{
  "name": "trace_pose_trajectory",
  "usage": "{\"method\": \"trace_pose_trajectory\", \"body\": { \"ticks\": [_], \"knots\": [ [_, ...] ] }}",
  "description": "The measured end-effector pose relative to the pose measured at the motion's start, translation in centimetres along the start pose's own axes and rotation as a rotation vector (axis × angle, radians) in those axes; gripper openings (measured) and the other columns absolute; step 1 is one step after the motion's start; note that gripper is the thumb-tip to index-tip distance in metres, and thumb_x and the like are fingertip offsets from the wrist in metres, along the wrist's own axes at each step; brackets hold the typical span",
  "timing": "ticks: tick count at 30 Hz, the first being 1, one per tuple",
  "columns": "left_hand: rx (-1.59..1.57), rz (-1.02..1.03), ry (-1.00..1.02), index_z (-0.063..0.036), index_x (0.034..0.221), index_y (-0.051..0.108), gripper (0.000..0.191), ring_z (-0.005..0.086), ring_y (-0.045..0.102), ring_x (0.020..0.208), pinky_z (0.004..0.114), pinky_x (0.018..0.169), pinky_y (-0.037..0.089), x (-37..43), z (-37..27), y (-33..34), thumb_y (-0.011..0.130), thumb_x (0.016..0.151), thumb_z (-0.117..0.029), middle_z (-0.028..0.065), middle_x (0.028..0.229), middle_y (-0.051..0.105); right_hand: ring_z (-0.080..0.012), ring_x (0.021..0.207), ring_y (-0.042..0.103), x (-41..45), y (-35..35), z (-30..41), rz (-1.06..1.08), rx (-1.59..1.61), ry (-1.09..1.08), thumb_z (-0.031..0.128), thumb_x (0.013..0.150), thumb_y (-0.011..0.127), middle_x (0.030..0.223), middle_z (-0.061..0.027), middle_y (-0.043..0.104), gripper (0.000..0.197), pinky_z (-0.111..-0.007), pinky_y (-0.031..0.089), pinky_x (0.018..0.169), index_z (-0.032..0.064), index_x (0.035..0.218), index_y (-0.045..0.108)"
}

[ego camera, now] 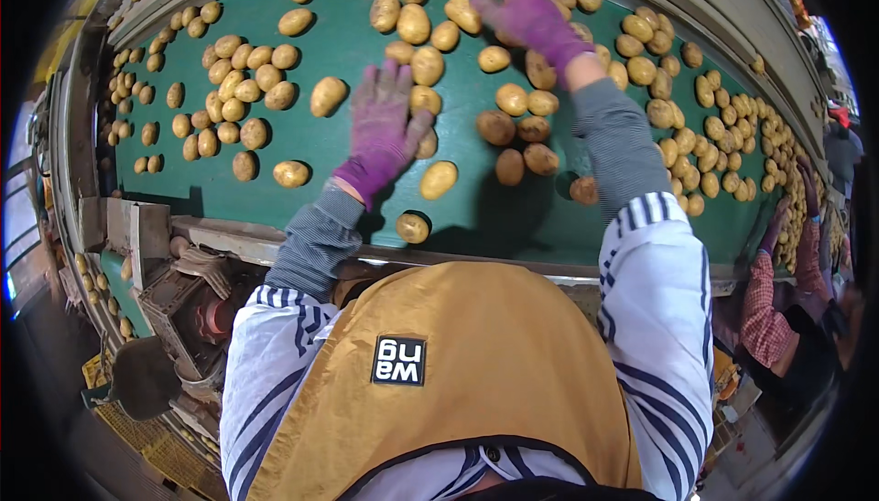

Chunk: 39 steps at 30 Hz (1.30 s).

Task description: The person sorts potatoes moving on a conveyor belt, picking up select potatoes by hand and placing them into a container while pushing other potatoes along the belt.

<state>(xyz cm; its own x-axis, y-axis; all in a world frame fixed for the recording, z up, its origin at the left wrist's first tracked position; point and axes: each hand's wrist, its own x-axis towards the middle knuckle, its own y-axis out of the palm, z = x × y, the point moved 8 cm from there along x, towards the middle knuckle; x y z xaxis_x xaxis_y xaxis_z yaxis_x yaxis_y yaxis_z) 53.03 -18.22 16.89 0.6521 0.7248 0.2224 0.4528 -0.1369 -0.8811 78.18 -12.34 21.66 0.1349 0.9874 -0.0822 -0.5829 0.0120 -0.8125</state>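
Observation:
Many potatoes (328,96) lie spread over a green conveyor belt (357,192). My left hand (384,120), in a dirty purple glove, rests palm down with its fingers stretched beside a column of potatoes near the middle; its thumb lies over one of them, and what is under the palm is hidden. Farther out and to the right, my right hand (525,17), in a like glove and slightly blurred, reaches over potatoes near the far edge. Its fingertips are beside a potato (463,14); whether it grips one cannot be told. Darker potatoes (496,127) lie between my forearms.
A metal rail (240,240) runs along the near edge. At lower left are a rusty machine part (182,309), a pair of work gloves (204,269) and yellow crates (165,460). Co-workers' gloved hands (774,226) reach over dense potatoes at the far right.

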Motion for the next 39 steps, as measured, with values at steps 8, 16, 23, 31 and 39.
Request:
{"method": "trace_pose_trajectory", "body": {
  "ticks": [8, 16, 23, 31, 39],
  "knots": [
    [0.225, -0.250, -0.183, -0.0143, 0.152, 0.048, 0.066, 0.0424, 0.030, 0.150, 0.058, 0.123, 0.016, -3.9, 10.3, -7.7, 0.065, 0.095, -0.043, 0.0162, 0.160, 0.042, -0.0050, 0.081, 0.068, 3.4, 3.5, -1.5, 0.362, 0.515, 0.334, 0.051, 0.099, 0.062, 0.095, 0.0011, 0.071, 0.047, -0.016, 0.051, 0.065, 0.0090, 0.118, 0.066],
    [0.297, -0.058, -0.301, 0.0021, 0.155, 0.036, 0.087, 0.0365, 0.028, 0.152, 0.054, 0.124, 0.014, -4.3, 12.2, -4.8, 0.059, 0.095, -0.055, 0.0220, 0.163, 0.033, -0.0330, 0.098, 0.069, 0.9, 6.8, 5.3, 0.064, -0.427, 0.064, 0.046, 0.092, 0.064, 0.103, -0.0175, 0.067, 0.048, -0.048, 0.054, 0.088, 0.0046, 0.116, 0.061],
    [0.099, 0.094, 0.093, -0.0076, 0.150, 0.046, 0.073, 0.0338, 0.034, 0.149, 0.059, 0.123, 0.015, -3.0, 2.1, -3.1, 0.066, 0.090, -0.042, 0.0168, 0.156, 0.043, -0.0364, 0.104, 0.066, -1.0, 7.3, 4.9, 0.206, -0.412, -0.009, 0.043, 0.090, 0.066, 0.110, -0.0165, 0.063, 0.050, -0.050, 0.052, 0.086, 0.0033, 0.118, 0.057],
    [0.024, 0.243, 0.218, -0.0115, 0.147, 0.052, 0.064, 0.0334, 0.024, 0.153, 0.059, 0.124, 0.014, -8.1, 0.4, -4.7, 0.066, 0.090, -0.040, 0.0090, 0.162, 0.037, -0.0355, 0.141, 0.044, -11.4, 8.4, 8.1, 0.030, -0.606, -0.548, 0.040, 0.089, 0.070, 0.144, -0.0148, 0.055, 0.055, -0.054, 0.032, 0.117, 0.0072, 0.132, 0.059],
    [0.349, 0.009, -0.307, -0.0091, 0.159, 0.035, 0.077, 0.0412, 0.020, 0.155, 0.059, 0.124, 0.007, -11.3, 19.3, -9.7, 0.055, 0.098, -0.053, 0.0208, 0.166, 0.027, -0.0347, 0.122, 0.060, -5.2, 4.9, 8.5, -0.294, -0.419, -0.302, 0.030, 0.093, 0.066, 0.128, -0.0112, 0.066, 0.041, -0.054, 0.043, 0.105, 0.0085, 0.128, 0.062]
  ]
}}
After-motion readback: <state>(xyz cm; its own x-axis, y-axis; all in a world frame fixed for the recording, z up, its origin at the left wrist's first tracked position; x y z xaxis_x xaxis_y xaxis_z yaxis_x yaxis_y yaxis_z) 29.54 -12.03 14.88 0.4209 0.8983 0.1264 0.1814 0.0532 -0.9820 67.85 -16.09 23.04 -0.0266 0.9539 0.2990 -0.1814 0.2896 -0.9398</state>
